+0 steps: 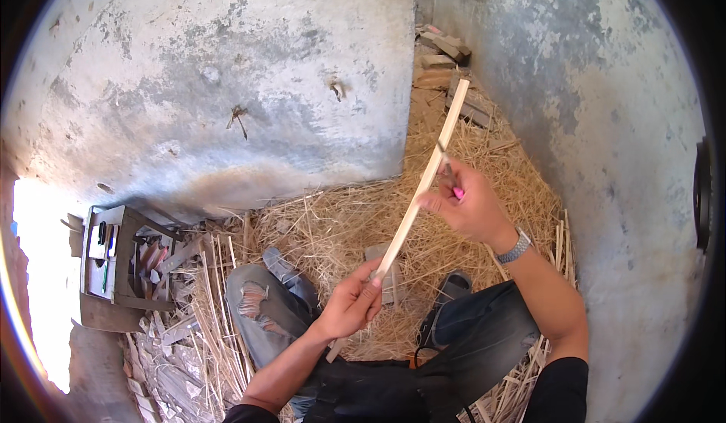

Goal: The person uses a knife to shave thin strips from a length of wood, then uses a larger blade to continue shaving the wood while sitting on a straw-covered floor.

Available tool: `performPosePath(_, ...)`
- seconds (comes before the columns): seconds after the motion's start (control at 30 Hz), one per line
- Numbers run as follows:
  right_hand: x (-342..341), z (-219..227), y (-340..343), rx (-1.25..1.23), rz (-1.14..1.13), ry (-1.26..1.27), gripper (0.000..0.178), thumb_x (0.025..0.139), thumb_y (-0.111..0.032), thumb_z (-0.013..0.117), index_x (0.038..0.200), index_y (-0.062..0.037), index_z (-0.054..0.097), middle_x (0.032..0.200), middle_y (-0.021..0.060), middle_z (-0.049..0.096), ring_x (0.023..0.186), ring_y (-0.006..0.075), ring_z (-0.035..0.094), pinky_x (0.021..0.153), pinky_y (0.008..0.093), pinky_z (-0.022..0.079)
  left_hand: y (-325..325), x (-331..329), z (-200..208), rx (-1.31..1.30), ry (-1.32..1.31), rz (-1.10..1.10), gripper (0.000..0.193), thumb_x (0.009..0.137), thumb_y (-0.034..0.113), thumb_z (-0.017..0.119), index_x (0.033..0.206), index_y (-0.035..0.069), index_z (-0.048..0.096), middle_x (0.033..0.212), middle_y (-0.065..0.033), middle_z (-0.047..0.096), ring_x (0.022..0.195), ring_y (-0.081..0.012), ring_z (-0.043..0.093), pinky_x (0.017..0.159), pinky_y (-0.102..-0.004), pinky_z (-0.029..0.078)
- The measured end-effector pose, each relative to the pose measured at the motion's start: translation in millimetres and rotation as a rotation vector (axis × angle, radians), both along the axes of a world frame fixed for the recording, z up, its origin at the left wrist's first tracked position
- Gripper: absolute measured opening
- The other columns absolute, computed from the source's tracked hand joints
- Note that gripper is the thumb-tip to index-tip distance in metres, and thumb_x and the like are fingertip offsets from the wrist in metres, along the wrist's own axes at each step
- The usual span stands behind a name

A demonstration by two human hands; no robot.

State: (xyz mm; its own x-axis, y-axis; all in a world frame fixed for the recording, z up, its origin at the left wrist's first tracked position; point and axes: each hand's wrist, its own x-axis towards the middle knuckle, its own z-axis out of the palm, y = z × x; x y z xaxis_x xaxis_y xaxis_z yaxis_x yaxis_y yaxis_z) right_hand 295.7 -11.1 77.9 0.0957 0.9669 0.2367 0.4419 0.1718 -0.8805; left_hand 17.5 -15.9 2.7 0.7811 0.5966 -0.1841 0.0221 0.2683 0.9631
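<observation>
- Left hand [352, 302] is gripping the lower part of the pale wood strip [408, 222], midair over the straw [318, 222].
- Right hand [473, 205] is pinching a thin dark tool [441, 147] across its upper half; I'm guessing it's scraping.
- Next stroke's probably needing a steady left grip.
- Blocky pieces [446, 45] are sitting at the straw's far corner.

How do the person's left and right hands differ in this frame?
The left hand grips the wooden strip nearer the body; the right hand is farther along it. The right wears a metal-banded watch at the wrist; the left none. The right holds a slim dark tool; the left shows none. Both are ungloved.
</observation>
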Motion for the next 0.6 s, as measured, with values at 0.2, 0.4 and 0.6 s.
performPosePath(0.2,4.3,3.0,-6.4,0.010,-0.004,-0.143,0.040,0.094,-0.035,0.075,0.110,-0.0021,0.059,0.061,-0.0083,0.038,0.056,0.0032,0.034,0.052,0.0228,0.029,0.8,-3.9,-9.3,0.057,-0.066,-0.002,0.050,0.111,0.018,0.043,0.157,0.004,0.031,0.059,0.0007,0.047,0.047,-0.0065,0.044,0.045,-0.0219,0.037)
performPosePath(0.4,19.0,-3.2,-5.8,0.220,-0.208,-0.031,0.025,0.106,-0.026,0.055,0.108,-0.0019,0.060,0.066,-0.0017,0.049,0.059,0.0056,0.044,0.056,0.0244,0.037,4.4,-6.9,-4.1,0.328,0.020,0.060,0.048,0.109,0.012,0.049,0.155,0.003,0.039,0.064,0.0010,0.052,0.056,-0.0057,0.051,0.052,-0.0224,0.043)
performPosePath(0.6,22.2,10.3,3.8,0.449,-0.491,-0.192,0.030,0.103,-0.014,0.060,0.132,-0.0068,0.067,0.077,0.0075,0.070,0.061,0.0081,0.060,0.055,0.0251,0.046,3.1,-12.0,-3.9,0.326,0.029,0.062,0.047,0.107,0.009,0.052,0.152,0.002,0.043,0.065,0.0015,0.053,0.056,-0.0050,0.051,0.052,-0.0229,0.043)
